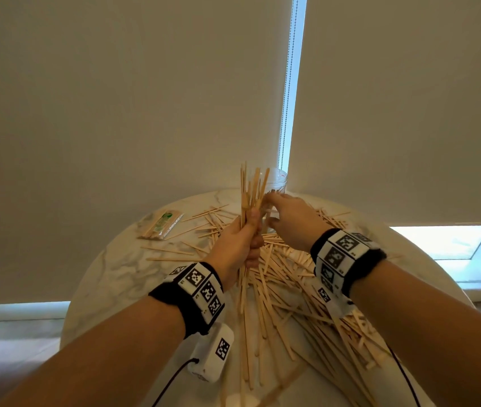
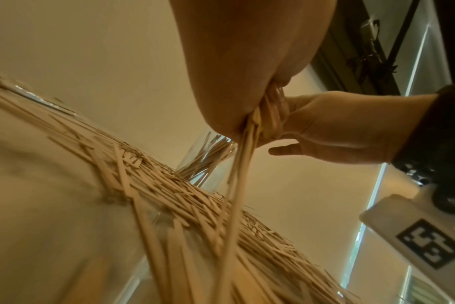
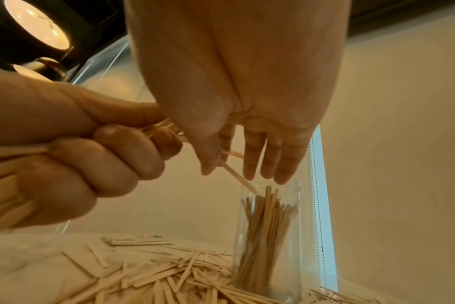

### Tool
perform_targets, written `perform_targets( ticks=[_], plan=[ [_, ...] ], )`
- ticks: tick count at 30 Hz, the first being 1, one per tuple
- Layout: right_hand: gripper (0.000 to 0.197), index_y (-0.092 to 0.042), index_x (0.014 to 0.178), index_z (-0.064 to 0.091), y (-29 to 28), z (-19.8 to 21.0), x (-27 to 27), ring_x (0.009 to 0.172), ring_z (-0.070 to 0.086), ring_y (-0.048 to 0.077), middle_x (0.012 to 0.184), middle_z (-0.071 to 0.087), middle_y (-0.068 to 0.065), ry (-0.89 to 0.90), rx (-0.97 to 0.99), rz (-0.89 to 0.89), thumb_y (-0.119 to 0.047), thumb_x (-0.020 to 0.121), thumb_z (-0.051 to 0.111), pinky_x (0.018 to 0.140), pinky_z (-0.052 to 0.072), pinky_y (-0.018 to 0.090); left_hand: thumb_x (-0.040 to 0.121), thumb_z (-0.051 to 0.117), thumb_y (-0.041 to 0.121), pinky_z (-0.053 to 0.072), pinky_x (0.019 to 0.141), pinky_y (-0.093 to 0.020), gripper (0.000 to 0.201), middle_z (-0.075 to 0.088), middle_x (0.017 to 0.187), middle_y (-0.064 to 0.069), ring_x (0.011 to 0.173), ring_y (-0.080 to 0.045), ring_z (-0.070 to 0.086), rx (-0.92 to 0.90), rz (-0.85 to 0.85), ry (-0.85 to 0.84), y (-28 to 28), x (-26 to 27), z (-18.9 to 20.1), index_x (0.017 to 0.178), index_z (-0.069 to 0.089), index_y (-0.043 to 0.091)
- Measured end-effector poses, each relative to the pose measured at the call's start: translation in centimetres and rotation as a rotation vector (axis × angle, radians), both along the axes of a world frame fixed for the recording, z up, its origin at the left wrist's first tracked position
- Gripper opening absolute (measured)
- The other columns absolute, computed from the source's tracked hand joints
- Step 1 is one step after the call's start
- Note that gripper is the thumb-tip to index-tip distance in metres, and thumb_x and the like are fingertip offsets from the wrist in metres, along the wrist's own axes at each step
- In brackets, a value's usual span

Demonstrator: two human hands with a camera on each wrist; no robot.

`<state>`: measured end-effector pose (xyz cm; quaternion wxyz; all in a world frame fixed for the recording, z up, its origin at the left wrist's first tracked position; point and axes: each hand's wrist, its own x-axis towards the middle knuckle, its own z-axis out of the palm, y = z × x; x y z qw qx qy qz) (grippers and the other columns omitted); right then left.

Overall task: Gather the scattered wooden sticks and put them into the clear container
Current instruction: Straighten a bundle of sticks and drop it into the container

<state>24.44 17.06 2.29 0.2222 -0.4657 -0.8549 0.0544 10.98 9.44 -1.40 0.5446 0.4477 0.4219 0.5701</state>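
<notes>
My left hand (image 1: 251,232) grips an upright bundle of wooden sticks (image 1: 250,188) above the pile; the bundle's lower ends (image 2: 243,156) hang below the palm. Just to its right, my right hand (image 3: 216,164) pinches a single stick (image 3: 238,179) between thumb and forefinger, the other fingers straight. That stick's tip points at the mouth of the clear container (image 3: 291,236), which stands upright behind the hands and holds several sticks (image 3: 262,226). Many loose sticks (image 1: 289,277) lie scattered over the round marble table (image 1: 121,271).
A plastic-wrapped packet of sticks (image 1: 161,223) lies at the table's far left. Closed roller blinds (image 1: 116,98) with a bead chain (image 1: 287,98) hang right behind the container. The table's round edge falls away on both sides.
</notes>
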Motion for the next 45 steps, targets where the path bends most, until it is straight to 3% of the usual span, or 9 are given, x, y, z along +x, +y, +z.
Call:
perform_targets(
  ticks=[6,15,19,23,26,30,34,40,45],
  plan=[
    [0.025,-0.032,0.117,0.071,-0.3,0.8,0.6,0.111,0.043,0.020,0.119,0.053,-0.002,-0.183,0.303,0.016,-0.040,0.096,0.061,0.092,0.048,0.034,0.095,0.062,0.048,0.027,0.041,-0.021,0.027,0.027,0.060,0.004,0.047,-0.010,0.024,0.024,-0.013,0.039,-0.3,-0.8,-0.3,0.081,0.056,0.026],
    [0.021,-0.013,0.102,0.073,0.1,1.7,2.1,0.071,0.064,0.015,0.081,0.068,-0.001,-0.162,0.043,-0.240,-0.029,0.099,0.060,0.071,0.055,0.028,0.101,0.053,0.041,0.035,0.049,-0.025,0.030,0.040,0.060,0.005,0.049,-0.009,0.036,0.050,0.210,-0.041,1.2,-1.1,-0.1,0.083,0.050,0.017],
    [0.021,-0.015,0.093,0.072,-1.8,1.6,0.9,0.067,0.073,0.010,0.077,0.075,-0.001,0.220,-0.321,0.004,-0.033,0.097,0.062,0.070,0.062,0.028,0.102,0.049,0.042,0.040,0.051,-0.026,0.033,0.048,0.062,0.004,0.054,-0.013,0.044,0.106,0.231,0.006,1.6,-0.7,0.0,0.085,0.052,0.014],
    [0.022,-0.013,0.088,0.069,-4.0,1.8,-1.2,0.065,0.071,0.012,0.073,0.072,0.000,0.070,-0.176,0.064,-0.025,0.100,0.055,0.070,0.062,0.029,0.096,0.052,0.053,0.060,0.064,-0.037,0.048,0.075,0.085,-0.016,0.073,-0.031,0.073,0.140,0.154,0.110,1.1,0.4,1.0,0.103,0.065,0.008],
    [0.020,-0.018,0.093,0.070,-5.0,2.1,-1.6,0.065,0.067,0.008,0.073,0.070,-0.004,0.070,-0.115,0.111,-0.027,0.101,0.054,0.066,0.056,0.024,0.102,0.048,0.046,0.060,0.070,-0.041,0.034,0.073,0.099,-0.020,0.079,-0.030,0.070,0.079,0.263,0.079,1.7,-0.1,1.0,0.105,0.062,0.015],
    [0.024,-0.022,0.104,0.071,-5.8,1.4,-1.3,0.069,0.063,0.007,0.081,0.069,-0.005,-0.026,-0.144,0.123,-0.041,0.098,0.059,0.068,0.053,0.023,0.107,0.041,0.037,0.050,0.052,-0.031,0.026,0.056,0.077,-0.004,0.057,-0.015,0.054,0.051,0.323,-0.048,1.9,-1.3,1.6,0.101,0.051,0.014],
    [0.035,-0.015,0.098,0.070,-6.6,0.1,-1.3,0.077,0.069,0.014,0.086,0.072,0.000,-0.221,-0.307,0.076,-0.048,0.087,0.071,0.076,0.059,0.028,0.107,0.043,0.033,0.046,0.058,-0.029,0.017,0.044,0.063,0.005,0.053,-0.011,0.047,0.107,0.323,-0.233,2.1,-1.1,2.3,0.102,0.047,0.017],
    [0.018,-0.019,0.083,0.074,-6.5,-0.8,-1.2,0.067,0.074,0.009,0.074,0.075,-0.002,0.074,-0.445,0.046,-0.031,0.095,0.067,0.073,0.061,0.025,0.106,0.047,0.029,0.043,0.057,-0.031,0.014,0.041,0.063,0.006,0.052,-0.010,0.039,0.184,0.323,-0.183,2.0,-0.3,2.3,0.101,0.047,0.017],
    [0.032,-0.015,0.094,0.070,-7.1,-2.6,-1.2,0.065,0.066,0.009,0.066,0.070,-0.004,-0.083,-0.467,0.074,-0.047,0.088,0.072,0.074,0.055,0.029,0.107,0.046,0.027,0.042,0.053,-0.028,0.010,0.040,0.064,0.005,0.052,-0.009,0.037,0.165,0.332,-0.250,1.9,-0.2,3.1,0.104,0.049,0.018]
  ],
)
